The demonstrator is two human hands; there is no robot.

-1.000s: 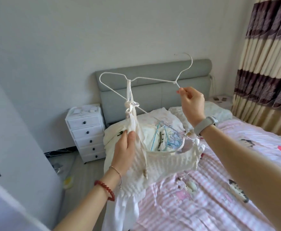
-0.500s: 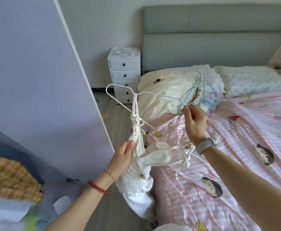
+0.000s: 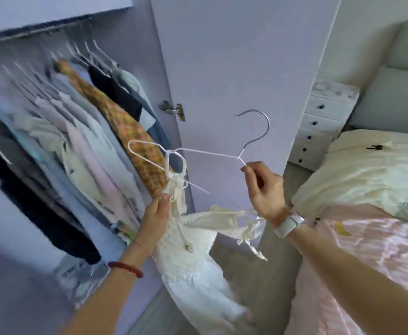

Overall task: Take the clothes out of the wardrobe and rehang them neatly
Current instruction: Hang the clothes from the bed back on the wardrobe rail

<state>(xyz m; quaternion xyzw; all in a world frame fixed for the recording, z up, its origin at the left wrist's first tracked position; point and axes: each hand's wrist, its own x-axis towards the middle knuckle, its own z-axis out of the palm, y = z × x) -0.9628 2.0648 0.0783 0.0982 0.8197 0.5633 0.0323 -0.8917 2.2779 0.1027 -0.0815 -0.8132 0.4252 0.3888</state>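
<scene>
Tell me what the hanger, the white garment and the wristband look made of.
Hanger: thin wire, seemingly metal; white coated arms, bare grey hook.
White garment: soft textured cloth, maybe lace or knit; limp folds, tied straps.
Wristband: smooth matte white, probably silicone or plastic.

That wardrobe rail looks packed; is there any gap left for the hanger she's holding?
A gap shows at the rail's right end, between the last dark garment and the wardrobe door. Left of that, hung clothes crowd together. The white hanger is beside that gap.
</scene>
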